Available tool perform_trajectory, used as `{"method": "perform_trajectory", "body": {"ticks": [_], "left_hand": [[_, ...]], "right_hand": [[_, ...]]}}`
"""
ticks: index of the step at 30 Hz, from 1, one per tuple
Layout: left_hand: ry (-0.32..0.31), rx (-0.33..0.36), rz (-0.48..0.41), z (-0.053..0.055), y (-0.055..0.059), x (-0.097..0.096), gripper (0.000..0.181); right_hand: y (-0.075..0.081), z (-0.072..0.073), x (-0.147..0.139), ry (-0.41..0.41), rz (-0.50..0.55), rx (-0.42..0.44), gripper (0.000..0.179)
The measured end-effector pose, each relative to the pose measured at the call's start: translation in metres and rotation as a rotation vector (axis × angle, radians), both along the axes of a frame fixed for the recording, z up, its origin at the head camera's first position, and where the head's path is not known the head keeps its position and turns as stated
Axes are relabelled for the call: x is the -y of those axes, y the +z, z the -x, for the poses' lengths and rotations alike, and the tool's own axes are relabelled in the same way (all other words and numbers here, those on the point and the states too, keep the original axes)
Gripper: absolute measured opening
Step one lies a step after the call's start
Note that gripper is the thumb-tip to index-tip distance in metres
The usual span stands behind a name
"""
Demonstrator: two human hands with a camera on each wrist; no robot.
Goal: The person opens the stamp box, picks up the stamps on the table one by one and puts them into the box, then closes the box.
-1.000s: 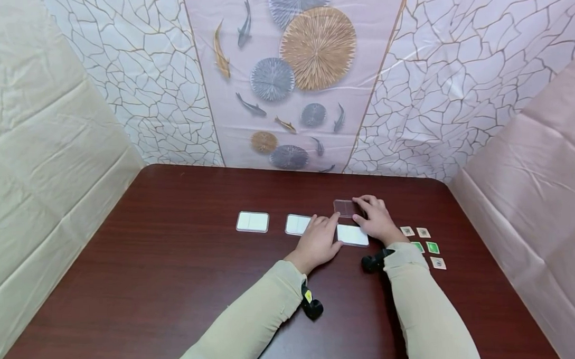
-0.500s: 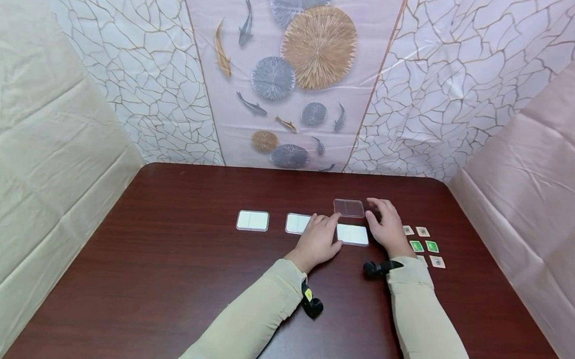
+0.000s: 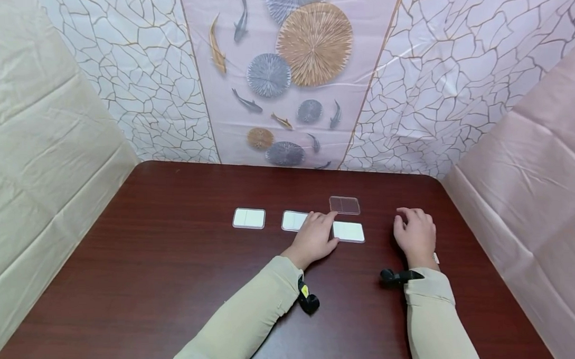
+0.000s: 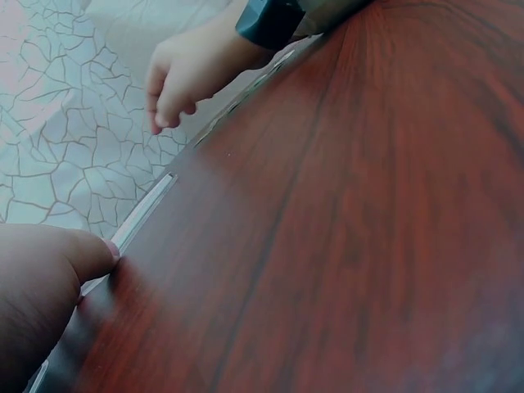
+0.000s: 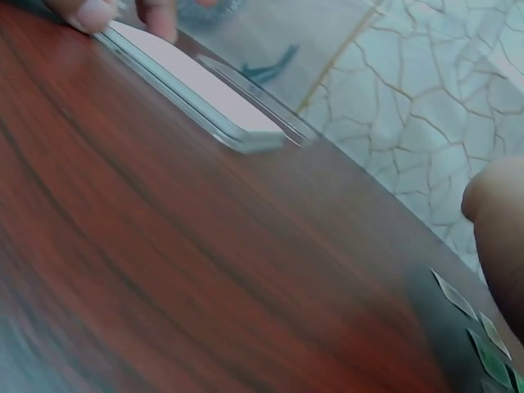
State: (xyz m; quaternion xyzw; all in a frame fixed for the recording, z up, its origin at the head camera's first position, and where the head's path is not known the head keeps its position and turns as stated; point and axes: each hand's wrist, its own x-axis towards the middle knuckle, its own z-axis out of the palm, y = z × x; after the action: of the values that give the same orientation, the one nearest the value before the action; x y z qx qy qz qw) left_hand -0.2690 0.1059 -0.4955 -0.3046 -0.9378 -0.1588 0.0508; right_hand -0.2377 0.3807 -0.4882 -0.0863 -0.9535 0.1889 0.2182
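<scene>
My left hand holds the left end of a flat clear case with a white insert, thumb at the near corner and index finger at the far one. In the right wrist view the case lies on the table with those fingertips at its end. Just behind it lies a clear empty lid. My right hand hovers to the right with loosely bent fingers, over small square cards. One card edge peeks out beside the wrist. The right wrist view shows a pale card and a green card.
Another white-filled case lies partly behind my left hand, and a third case sits farther left. The dark wooden table meets patterned cloth at its back edge.
My right hand has let go of the clear lid and moved right, over the small cards, hiding nearly all of them. My left hand stays at the case.
</scene>
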Motion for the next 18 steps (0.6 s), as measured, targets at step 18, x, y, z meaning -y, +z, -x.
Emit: {"method": "perform_trajectory", "body": {"ticks": [18], "left_hand": [[-0.008,-0.008,0.008,0.0,-0.002,0.0,0.066]], "right_hand": [[-0.004,-0.009,-0.017,-0.105,-0.02,0.183,0.047]]}}
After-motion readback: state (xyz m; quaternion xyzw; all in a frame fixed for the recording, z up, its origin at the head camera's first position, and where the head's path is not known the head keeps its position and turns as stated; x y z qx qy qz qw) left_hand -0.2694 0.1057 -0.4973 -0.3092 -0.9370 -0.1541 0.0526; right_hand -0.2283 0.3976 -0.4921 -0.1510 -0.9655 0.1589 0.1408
